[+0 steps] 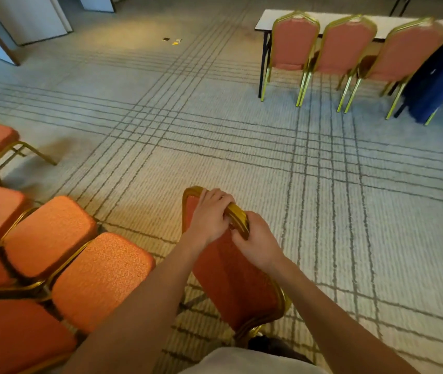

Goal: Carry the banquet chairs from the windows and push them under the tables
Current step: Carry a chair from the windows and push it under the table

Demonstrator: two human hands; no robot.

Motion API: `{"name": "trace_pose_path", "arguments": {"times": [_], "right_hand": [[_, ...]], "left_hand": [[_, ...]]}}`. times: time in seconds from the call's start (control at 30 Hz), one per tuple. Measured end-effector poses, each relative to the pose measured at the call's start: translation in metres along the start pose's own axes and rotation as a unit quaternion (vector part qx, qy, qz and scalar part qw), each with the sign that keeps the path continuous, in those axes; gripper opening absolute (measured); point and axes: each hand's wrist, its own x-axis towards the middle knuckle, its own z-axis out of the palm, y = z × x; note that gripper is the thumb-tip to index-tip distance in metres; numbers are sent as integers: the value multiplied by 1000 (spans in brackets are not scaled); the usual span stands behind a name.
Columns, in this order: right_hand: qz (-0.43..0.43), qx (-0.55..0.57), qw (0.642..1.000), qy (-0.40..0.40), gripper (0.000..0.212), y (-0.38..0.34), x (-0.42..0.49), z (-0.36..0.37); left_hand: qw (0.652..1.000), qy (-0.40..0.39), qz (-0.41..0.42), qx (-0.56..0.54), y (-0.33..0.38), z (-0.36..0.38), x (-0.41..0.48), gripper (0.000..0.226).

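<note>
Seen from the head camera, the person's two bare arms reach down to a chair (231,273) that stands right in front of them, between a cluster of unplaced chairs on the left and open carpet (215,136) on the right. The left hand (209,214) is curled over the gold top rail (239,213) of the chair's back, fingers wrapped over the far side. The right hand (258,241) grips the same rail just beside it, lower along the curve, with the fingers closed round the metal. The red padded back faces the camera and leans (whether its legs are on the floor cannot be told, since they are hidden below the back). To the left, the orange seats of the waiting chairs crowd together, the nearest seat (101,279) just beside the left forearm and another (50,233) touching it behind. Well apart, at the top right, a white-topped table (274,16) has three chairs against its near edge: one (294,41) at the left end, one (345,47) in the middle and one (409,52) on the right, their backs towards the camera. A dark blue cloth (438,85) hangs beside the right-hand one. Pale folding panels (26,17) stand at the top left, and a few small scraps (173,40) lie on the carpet near them. A dark shoe (263,342) shows below the held chair.
</note>
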Motion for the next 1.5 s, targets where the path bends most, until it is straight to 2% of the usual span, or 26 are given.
{"name": "trace_pose_path", "arguments": {"times": [0.07, 0.3, 0.97, 1.17, 1.33, 1.5], "right_hand": [[3, -58, 998, 33, 18, -2, 0, 6], [14, -75, 996, 52, 11, -6, 9, 11], [-28, -165, 986, -12, 12, -32, 97, 11], [-38, -241, 969, -29, 19, -23, 113, 0], [-28, -327, 945, 9, 22, -13, 114, -7], [-55, -359, 932, 15, 22, -9, 116, -19]], "left_hand": [[1000, -14, 4, 10, -4, -5, 6, 16], [999, -46, -2, 8, -14, -17, 19, 15], [995, -19, -92, -25, -65, -40, 61, 15], [995, -6, -101, 14, -60, -38, 67, 16], [994, -15, -104, 28, -54, -32, 65, 19], [991, -27, -122, 53, -45, -32, 69, 21]]}}
